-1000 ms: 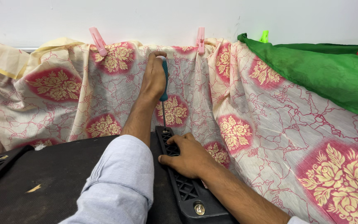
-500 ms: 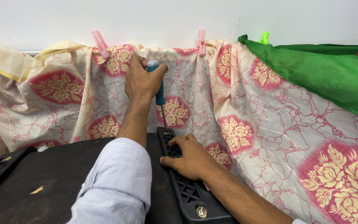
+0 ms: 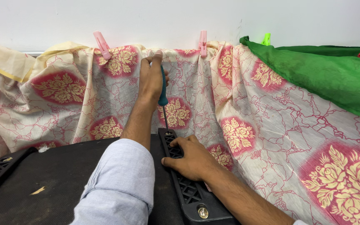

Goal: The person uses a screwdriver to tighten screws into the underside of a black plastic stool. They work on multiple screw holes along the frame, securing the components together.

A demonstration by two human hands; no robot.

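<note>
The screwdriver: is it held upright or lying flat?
Upright: the left hand grips the screwdriver handle-up, tip down on the black grille panel.

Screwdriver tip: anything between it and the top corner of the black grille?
Nothing visible. The screwdriver, gripped upright in the left hand, has its shaft running straight down to the grille corner. The right hand presses the grille just below that spot, beside the tip, not under it. The floral cloth hangs behind.

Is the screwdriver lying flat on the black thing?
No, the left hand holds the teal-handled screwdriver upright, its tip down on the black grid frame.
</note>
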